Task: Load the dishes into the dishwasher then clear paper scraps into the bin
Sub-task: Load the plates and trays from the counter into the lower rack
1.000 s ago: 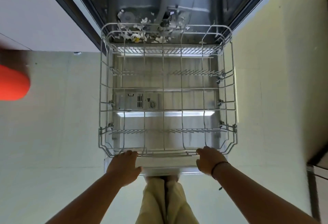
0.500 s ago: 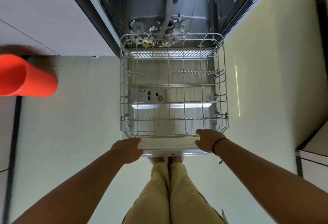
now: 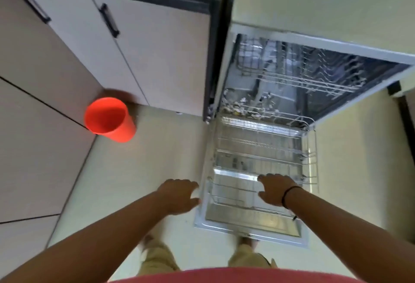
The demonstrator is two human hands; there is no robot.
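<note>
Head-worn view, steeply down over the open dishwasher.

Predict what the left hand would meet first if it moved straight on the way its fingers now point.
Probably the left side of the pulled-out lower rack; the left hand points right towards it, though blur hides depth.

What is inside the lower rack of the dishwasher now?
The lower rack holds no dishes; through its wires only the open door shows. The right hand covers part of its front. Paper scraps lie behind it, on the tub floor.
</note>
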